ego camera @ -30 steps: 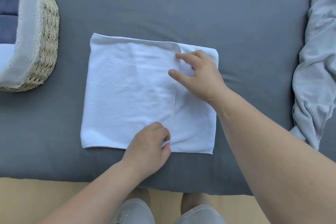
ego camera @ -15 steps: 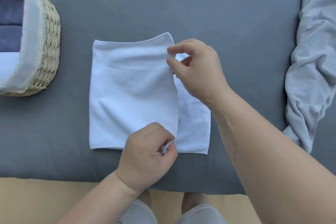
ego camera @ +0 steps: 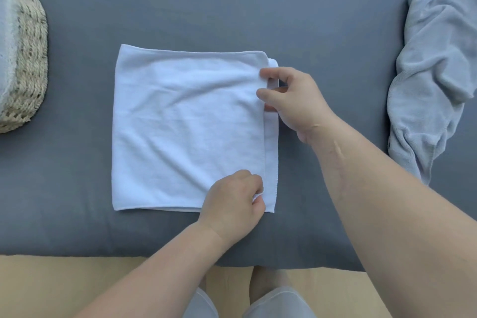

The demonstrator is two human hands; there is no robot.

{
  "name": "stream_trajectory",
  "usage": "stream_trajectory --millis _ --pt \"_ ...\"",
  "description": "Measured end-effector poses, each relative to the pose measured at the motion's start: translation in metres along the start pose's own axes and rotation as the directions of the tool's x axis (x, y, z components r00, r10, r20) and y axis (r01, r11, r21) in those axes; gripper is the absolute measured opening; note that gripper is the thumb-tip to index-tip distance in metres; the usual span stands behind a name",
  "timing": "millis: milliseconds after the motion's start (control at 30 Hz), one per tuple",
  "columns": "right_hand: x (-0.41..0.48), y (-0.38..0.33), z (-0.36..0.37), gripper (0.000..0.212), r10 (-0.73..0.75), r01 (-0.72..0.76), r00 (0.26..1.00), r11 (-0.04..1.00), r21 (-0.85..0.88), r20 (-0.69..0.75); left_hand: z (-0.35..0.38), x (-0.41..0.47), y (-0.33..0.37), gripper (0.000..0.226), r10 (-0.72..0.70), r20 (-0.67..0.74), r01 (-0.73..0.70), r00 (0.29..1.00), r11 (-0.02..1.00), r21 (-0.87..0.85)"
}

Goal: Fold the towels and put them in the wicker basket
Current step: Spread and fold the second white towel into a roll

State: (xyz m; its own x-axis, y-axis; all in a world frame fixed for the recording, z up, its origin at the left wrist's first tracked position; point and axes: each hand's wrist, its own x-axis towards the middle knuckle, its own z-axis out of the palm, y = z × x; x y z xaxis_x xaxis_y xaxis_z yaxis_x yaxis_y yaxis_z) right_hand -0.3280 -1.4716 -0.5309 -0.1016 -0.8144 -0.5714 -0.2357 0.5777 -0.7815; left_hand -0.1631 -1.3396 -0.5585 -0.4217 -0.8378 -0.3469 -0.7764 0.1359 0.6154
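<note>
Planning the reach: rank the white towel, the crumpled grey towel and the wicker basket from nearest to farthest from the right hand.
1. white towel: pinched by the right hand at its right edge.
2. crumpled grey towel: far right on the bed.
3. wicker basket: far left edge.

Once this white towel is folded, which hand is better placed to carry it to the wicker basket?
Probably the left hand: the wicker basket sits at the far left, on its side of the white towel.

You only get a sliver of the wicker basket, the left edge chops it, so its inside is out of view. The grey towel runs off the right edge. Your left hand covers the white towel's near corner.
</note>
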Motion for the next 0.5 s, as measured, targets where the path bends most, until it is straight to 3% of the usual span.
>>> stream_trajectory --millis 100,300,400,500 --pt "-0.008 -0.008 -0.007 0.035 -0.011 0.010 1.000 0.996 0.092 0.015 -0.010 -0.006 0.002 0.008 0.041 -0.071 -0.043 0.997 0.998 -0.034" --pt "-0.022 -0.018 -0.024 0.027 -0.080 0.108 0.992 0.943 0.314 -0.099 -0.028 -0.018 0.035 0.010 0.126 -0.260 -0.164 0.957 0.978 -0.130" --pt "-0.019 -0.009 -0.029 0.029 -0.045 0.073 0.993 0.964 0.257 -0.111 -0.015 -0.014 0.036 0.010 0.119 -0.218 -0.147 0.969 0.982 -0.119" --pt "-0.013 0.005 -0.028 0.038 0.019 -0.015 0.999 0.992 0.129 -0.030 0.008 -0.006 0.022 0.005 0.058 -0.109 -0.063 0.992 0.997 -0.049"
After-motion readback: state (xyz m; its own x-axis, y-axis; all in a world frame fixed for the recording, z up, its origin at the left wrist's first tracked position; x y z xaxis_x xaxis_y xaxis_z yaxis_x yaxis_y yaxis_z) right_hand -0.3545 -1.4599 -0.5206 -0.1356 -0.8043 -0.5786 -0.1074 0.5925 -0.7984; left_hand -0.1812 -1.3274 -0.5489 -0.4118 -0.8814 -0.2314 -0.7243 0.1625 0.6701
